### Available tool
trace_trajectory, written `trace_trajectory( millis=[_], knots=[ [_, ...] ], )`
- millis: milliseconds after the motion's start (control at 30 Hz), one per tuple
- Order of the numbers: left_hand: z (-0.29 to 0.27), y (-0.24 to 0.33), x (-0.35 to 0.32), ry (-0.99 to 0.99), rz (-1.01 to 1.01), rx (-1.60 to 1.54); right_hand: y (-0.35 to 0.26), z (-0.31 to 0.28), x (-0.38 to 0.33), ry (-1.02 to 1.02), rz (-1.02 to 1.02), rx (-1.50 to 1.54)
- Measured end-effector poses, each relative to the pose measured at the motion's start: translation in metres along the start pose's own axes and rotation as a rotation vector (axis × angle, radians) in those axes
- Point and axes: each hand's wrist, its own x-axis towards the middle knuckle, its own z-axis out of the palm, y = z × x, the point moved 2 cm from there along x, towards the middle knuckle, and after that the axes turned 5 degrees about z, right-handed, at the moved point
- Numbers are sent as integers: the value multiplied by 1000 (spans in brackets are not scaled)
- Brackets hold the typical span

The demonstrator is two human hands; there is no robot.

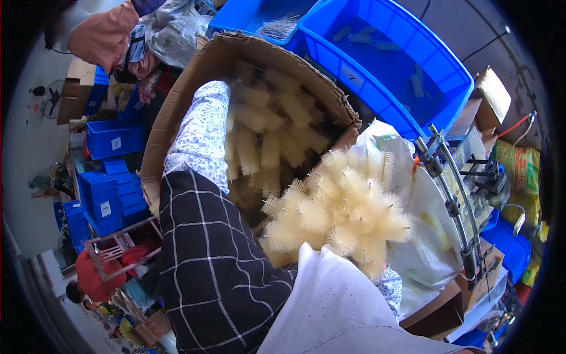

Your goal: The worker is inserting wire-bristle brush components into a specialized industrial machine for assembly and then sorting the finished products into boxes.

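My left arm, in a dark checked sleeve with a white-and-blue floral oversleeve [200, 130], reaches into a large open cardboard box [158, 141]. Inside lie many pale cream cylindrical bristle brushes [271, 147]. I cannot make out my left hand's fingers, which are beyond the cuff among the brushes. A big heap of the same kind of brushes [348, 206], thin metal wire ends pointing up, sits at the box's near right corner, against my front. Below its right side shows my right floral oversleeve [389, 289]; the heap hides my right hand.
Blue plastic bins [377, 76] stand beyond the box, a few brushes in one. A white plastic sack [427, 236] and a metal-rod stand [451, 200] are at right. More blue bins [115, 138] stack at left, near a person in red [97, 274].
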Motion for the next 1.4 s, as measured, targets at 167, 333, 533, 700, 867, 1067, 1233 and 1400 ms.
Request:
trace_trajectory(
  millis=[167,333,533,700,867,1067,1233,1400],
  knots=[
    [0,42,-11,-30,49,101,8,0,2,47,23,32],
    [-10,34,-33,-29,28,236,11,4,11,26,5,54],
    [-5,42,-53,-35,43,373,18,4,13,43,-2,67],
    [-2,64,-61,-28,85,485,24,-1,13,87,-9,83],
    [-9,72,-80,-24,105,616,29,0,18,106,-19,110],
    [-40,71,-138,-162,-13,361,36,5,25,109,-24,143],
    [-46,-30,-173,-252,-234,-389,33,15,29,74,-62,164],
    [-38,29,-168,-92,-358,-634,44,17,18,129,-38,178]
  ],
)
